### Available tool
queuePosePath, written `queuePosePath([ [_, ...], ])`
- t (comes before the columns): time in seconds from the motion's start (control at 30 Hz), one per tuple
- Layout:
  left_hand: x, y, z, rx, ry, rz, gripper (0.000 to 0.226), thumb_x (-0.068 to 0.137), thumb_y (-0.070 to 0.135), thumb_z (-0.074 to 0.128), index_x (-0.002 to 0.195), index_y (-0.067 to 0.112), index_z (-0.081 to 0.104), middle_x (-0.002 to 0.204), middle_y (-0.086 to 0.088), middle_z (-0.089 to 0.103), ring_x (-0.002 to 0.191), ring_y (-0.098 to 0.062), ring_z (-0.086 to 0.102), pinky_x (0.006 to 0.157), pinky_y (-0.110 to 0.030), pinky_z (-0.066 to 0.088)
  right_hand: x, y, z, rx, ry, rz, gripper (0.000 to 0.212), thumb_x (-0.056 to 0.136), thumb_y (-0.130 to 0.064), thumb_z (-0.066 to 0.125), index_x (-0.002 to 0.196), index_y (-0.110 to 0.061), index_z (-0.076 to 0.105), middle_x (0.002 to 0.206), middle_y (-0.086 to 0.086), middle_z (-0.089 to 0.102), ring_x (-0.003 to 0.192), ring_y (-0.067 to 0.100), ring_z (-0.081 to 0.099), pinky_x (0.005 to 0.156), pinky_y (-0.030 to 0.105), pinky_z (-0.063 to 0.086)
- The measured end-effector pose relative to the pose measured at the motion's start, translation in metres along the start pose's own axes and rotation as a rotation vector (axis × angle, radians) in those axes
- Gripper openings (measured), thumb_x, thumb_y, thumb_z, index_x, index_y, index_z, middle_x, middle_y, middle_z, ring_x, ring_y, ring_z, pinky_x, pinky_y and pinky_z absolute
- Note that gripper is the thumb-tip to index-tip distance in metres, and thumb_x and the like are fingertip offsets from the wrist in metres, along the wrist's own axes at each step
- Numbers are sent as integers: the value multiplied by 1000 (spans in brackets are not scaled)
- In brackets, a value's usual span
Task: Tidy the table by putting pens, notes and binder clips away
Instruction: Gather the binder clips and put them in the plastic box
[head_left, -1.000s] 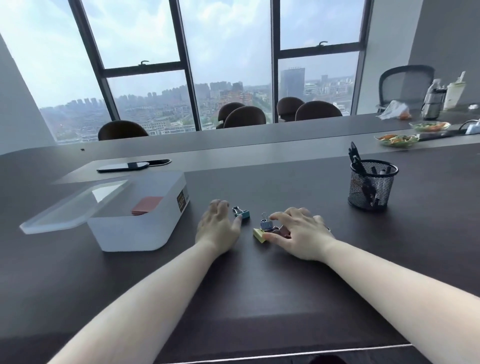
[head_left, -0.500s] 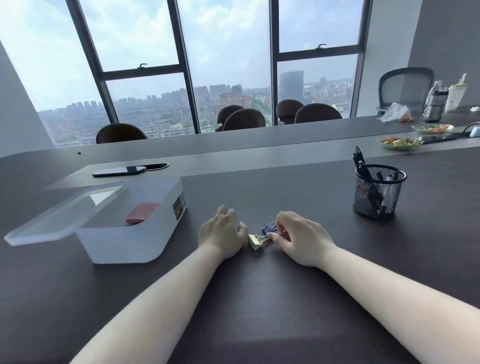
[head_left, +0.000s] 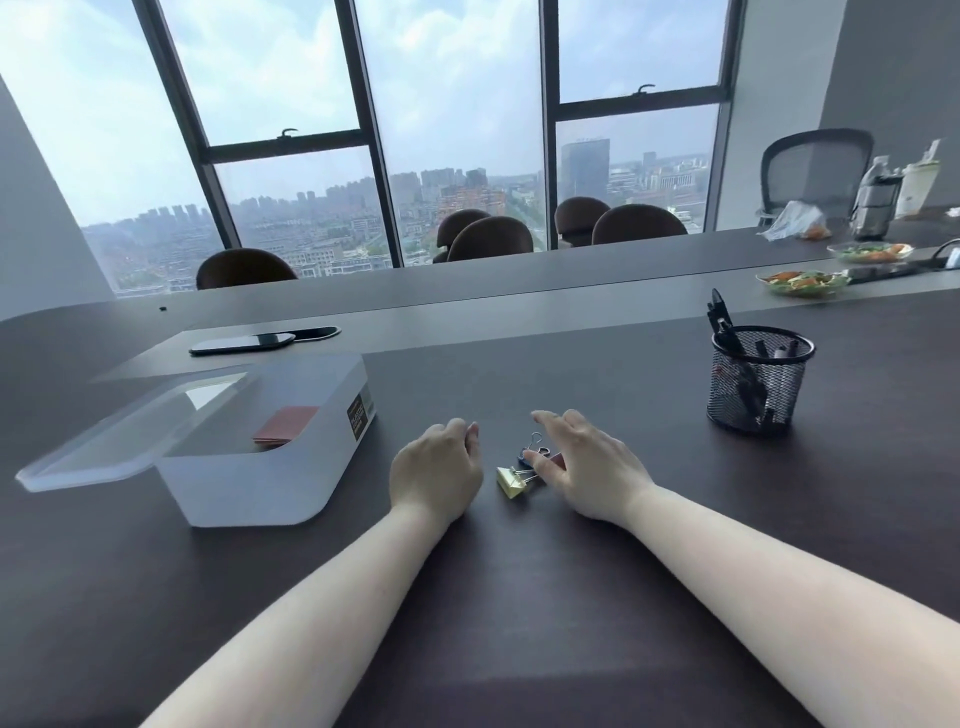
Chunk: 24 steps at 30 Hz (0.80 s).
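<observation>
Binder clips (head_left: 522, 470) lie in a small heap on the dark worktop (head_left: 519, 597), between the two hands. Left hand (head_left: 435, 475) rests curled just left of them, its grip narrow; whether it holds anything I cannot tell. Right hand (head_left: 584, 467) spreads its grip wide over the heap's right side, thumb touching a blue clip. Left of them stands a white box (head_left: 249, 488) with red notes (head_left: 284, 425) inside; far right, a mesh cup (head_left: 756, 384) holds pens (head_left: 727, 332).

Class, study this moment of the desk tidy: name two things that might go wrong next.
1. The binder clips lie in a loose cluster between the hands; a hurried scoop by the right hand might scatter them.
2. The storage box has its lid overhanging one side; a knock may tip it off.
</observation>
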<state>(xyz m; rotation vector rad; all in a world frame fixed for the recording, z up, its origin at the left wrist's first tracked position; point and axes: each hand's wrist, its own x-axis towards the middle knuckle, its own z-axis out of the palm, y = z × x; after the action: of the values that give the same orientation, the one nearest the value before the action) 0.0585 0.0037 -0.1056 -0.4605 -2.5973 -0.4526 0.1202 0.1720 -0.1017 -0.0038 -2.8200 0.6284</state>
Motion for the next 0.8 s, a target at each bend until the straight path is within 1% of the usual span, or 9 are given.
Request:
queuePosePath([
  [0.1, -4, 0, -6, -140, -7, 9, 39, 95, 48, 39, 74, 16, 43, 72, 1, 55, 73, -27, 56, 64, -30, 37, 1, -1, 0, -44, -52, -1, 57, 92, -54, 39, 144, -32, 30, 122, -1, 47, 115, 24, 54, 93, 36, 43],
  [0.2, -8, 0, -13, -303, -87, 16, 42, 81, 62, 54, 89, 22, 56, 65, 10, 47, 70, -17, 52, 67, -26, 39, 2, 0, 0, -69, -80, -4, 50, 92, -55, 39, 137, -34, 38, 123, -2, 48, 116, 24, 55, 93, 36, 42],
  [0.3, -13, 6, -17, -155, -283, 132, 57, 68, 74, 58, 109, 35, 60, 80, 13, 59, 88, -13, 61, 76, -23, 43, 3, 0, -1, -55, -68, 1, 38, 90, -53, 42, 119, -29, 47, 120, -2, 51, 112, 23, 57, 88, 35, 42],
  [0.37, -12, 9, -15, -53, -321, 188, 60, 65, 80, 54, 108, 38, 58, 93, 12, 68, 97, -12, 63, 78, -25, 43, 3, 1, -1, -44, -42, 4, 33, 90, -51, 44, 109, -24, 49, 114, -1, 53, 107, 24, 58, 84, 35, 42],
  [0.43, -10, 10, -14, -40, -330, 193, 54, 70, 77, 50, 101, 33, 53, 86, 10, 65, 93, -17, 63, 72, -27, 40, 3, 1, 0, -29, -11, 14, 31, 90, -51, 46, 99, -21, 48, 109, -1, 54, 103, 25, 59, 80, 35, 42],
  [0.53, -9, 12, -15, -20, -329, 204, 40, 79, 62, 50, 87, 22, 46, 75, 10, 54, 87, -21, 61, 66, -28, 34, 3, 1, 1, 4, 22, 24, 31, 88, -50, 50, 92, -19, 44, 105, -1, 59, 99, 25, 60, 77, 33, 41],
  [0.6, -8, 14, -16, -6, -336, 195, 36, 77, 55, 52, 83, 21, 45, 76, 7, 54, 82, -24, 57, 66, -28, 34, 3, 1, 1, 31, 41, 19, 29, 88, -47, 52, 90, -20, 41, 103, -2, 61, 95, 23, 60, 74, 30, 39],
  [0.67, -6, 15, -17, 5, -344, 185, 35, 76, 51, 53, 83, 18, 45, 80, 1, 60, 81, -25, 55, 66, -29, 34, 4, 2, 1, 70, 61, 19, 27, 88, -42, 55, 88, -20, 39, 93, -6, 61, 88, 21, 60, 72, 29, 39],
  [0.8, -1, 13, -16, 13, -323, 167, 31, 79, 43, 49, 87, 13, 45, 92, -8, 66, 91, -32, 60, 68, -31, 37, 5, -1, -1, 75, 74, 22, 26, 87, -34, 55, 85, -20, 34, 71, -13, 49, 76, 22, 52, 66, 30, 37],
])
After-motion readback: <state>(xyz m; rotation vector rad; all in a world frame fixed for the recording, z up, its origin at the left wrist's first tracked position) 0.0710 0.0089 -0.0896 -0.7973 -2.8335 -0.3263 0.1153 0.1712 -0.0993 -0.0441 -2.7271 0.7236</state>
